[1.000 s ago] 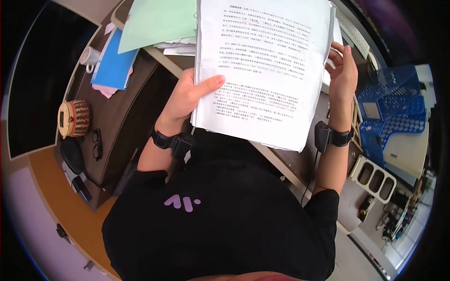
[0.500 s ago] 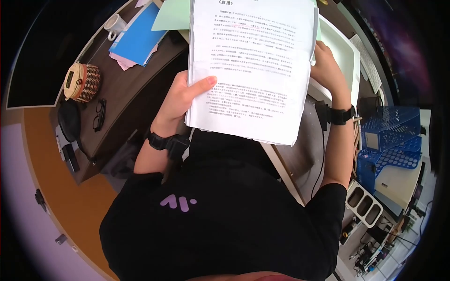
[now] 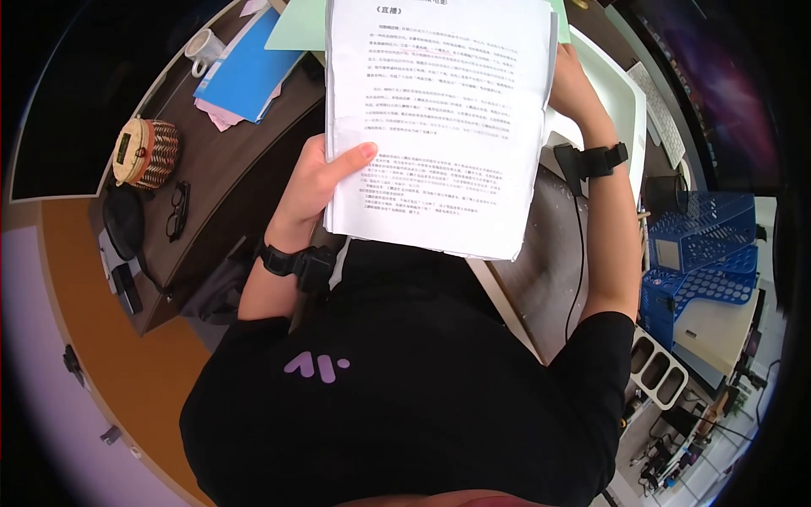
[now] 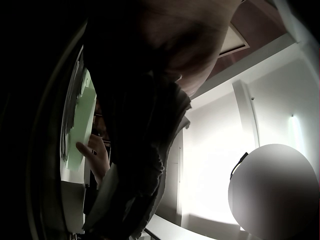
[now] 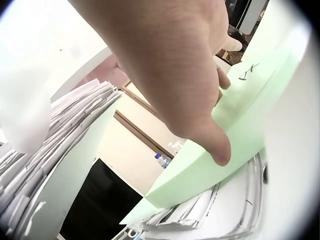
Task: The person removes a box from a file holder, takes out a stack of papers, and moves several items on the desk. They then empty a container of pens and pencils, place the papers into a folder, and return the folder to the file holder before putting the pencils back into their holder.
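Note:
My left hand (image 3: 319, 177) grips a thick stack of printed pages (image 3: 439, 144) at its left edge, thumb on top and the other fingers hidden beneath. The stack is held up in front of the body and, in the right wrist view, its layered page edges (image 5: 55, 140) show. My right hand (image 3: 579, 89) reaches past the right side of this stack, partly hidden in the head view. In the right wrist view its thumb and fingers spread over a pale green sheet (image 5: 195, 175). This sheet lies over more white papers (image 5: 235, 205).
A white tray (image 3: 639, 139) is at the right, near a keyboard (image 3: 663, 118) and blue file racks (image 3: 701, 232). On the left desk are a blue folder (image 3: 245, 72), a white mug (image 3: 203, 52), a woven basket (image 3: 152, 152) and glasses (image 3: 177, 211).
My right hand has left the right edge of the printed stack and moved farther out, over the green sheet. My left hand and the stack have shifted slightly left in the head view.

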{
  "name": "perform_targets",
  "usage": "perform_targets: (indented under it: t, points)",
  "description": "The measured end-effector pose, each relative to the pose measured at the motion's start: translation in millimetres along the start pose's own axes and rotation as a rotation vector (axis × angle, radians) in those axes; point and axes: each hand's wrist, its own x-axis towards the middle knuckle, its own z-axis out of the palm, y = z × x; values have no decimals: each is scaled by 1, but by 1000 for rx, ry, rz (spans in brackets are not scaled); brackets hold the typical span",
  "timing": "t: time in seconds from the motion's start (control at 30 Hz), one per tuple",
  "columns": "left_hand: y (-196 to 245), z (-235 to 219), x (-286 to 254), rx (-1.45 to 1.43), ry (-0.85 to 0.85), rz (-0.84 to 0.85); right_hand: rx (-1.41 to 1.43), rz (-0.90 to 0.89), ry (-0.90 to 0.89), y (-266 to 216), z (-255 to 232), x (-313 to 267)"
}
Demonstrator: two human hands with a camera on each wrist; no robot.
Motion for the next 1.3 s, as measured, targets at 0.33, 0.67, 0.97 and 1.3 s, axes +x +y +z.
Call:
perform_targets:
  t: [0.33, 0.67, 0.97, 1.3]
  points:
    - [-2, 5, 15, -34, -38, 42, -104, 75, 208, -38, -89, -21]
    - [7, 40, 45, -31, -206, 0, -128, 308, 240, -77, -164, -135]
    - [3, 89, 68, -69, -345, -33, -149, 555, 186, -123, -196, -221]
    - [-6, 107, 82, -27, -383, -85, -23, 741, 96, -171, -172, -289]
